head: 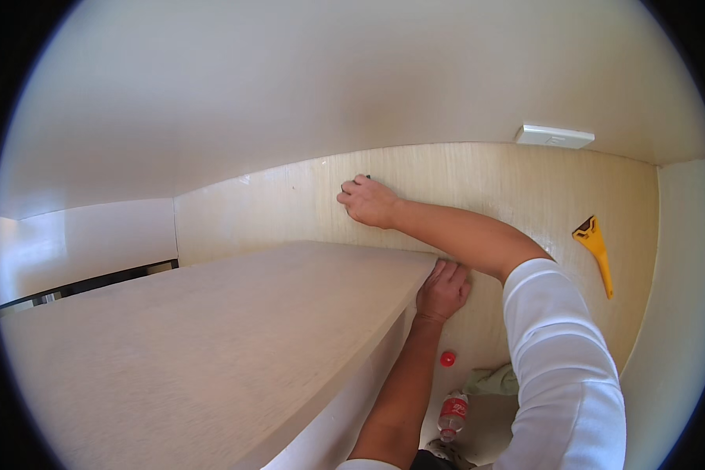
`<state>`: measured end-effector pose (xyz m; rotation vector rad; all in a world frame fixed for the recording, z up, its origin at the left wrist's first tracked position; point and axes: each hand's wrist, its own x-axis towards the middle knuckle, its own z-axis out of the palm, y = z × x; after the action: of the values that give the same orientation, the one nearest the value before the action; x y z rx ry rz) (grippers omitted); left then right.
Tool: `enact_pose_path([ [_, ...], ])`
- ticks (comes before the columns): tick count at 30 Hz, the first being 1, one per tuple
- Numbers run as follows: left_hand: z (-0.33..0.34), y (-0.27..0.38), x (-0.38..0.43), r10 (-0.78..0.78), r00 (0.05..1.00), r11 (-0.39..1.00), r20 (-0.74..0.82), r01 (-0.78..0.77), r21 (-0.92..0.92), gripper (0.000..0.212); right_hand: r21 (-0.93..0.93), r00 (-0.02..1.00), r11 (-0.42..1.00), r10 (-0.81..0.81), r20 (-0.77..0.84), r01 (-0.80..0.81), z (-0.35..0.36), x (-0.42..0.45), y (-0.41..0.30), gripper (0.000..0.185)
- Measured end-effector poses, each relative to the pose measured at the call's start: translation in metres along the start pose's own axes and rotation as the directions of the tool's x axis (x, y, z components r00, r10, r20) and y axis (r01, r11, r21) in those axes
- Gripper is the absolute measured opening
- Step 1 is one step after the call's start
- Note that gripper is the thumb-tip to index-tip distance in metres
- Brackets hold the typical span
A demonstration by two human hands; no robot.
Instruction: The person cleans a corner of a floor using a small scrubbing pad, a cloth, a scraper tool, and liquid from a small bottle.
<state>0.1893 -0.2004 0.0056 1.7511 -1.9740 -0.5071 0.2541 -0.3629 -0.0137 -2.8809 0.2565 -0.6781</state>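
My right hand (369, 201) presses down on a light wood-grain board (258, 211), its fingers curled over a small dark object. Only bits of that object's edge show past the fingers, so its kind is hidden. My left hand (443, 289) rests on the same board, right against the corner of a beige panel (211, 346). Nothing shows in its bent fingers. A yellow scraper (600, 252) with a dark head lies on the board, to the right of my right forearm. Shiny patches and a few pale specks mark the board.
Along the board's far edge rises a pale wall (282, 76) with a white socket or switch plate (555, 137). Below my left hand are a red bottle cap (447, 358), a clear plastic bottle (453, 416) with a red label and a greenish cloth (490, 380). A side wall (675, 252) bounds the right.
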Motion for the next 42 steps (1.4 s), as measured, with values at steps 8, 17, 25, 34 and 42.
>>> enact_pose_path([
  [8,-0.004,0.0,0.001,0.002,1.0,1.0,0.004,-0.002,0.004,0.027,0.069,0.992,0.993,0.092,0.088,-0.098,-0.001,0.004,0.002,0.01],
  [17,-0.001,-0.004,-0.001,0.03,1.0,0.999,-0.005,-0.03,0.01,0.028,-0.014,0.99,0.994,0.109,0.093,-0.108,-0.014,0.007,0.004,0.01],
  [25,-0.001,-0.003,-0.001,0.036,0.999,0.999,-0.033,-0.035,0.027,0.029,-0.012,0.984,0.991,0.13,0.12,-0.13,-0.014,0.007,0.003,0.009],
  [34,-0.003,0.001,0.002,0.04,0.999,0.999,-0.033,-0.04,0.011,0.029,-0.025,0.981,0.995,0.103,0.167,-0.1,-0.017,-0.001,-0.004,0.009],
  [42,-0.004,-0.001,-0.001,0.032,0.999,0.999,-0.037,-0.032,-0.001,0.025,0.034,0.987,0.998,0.055,0.149,-0.06,-0.011,0.004,-0.017,0.012],
])
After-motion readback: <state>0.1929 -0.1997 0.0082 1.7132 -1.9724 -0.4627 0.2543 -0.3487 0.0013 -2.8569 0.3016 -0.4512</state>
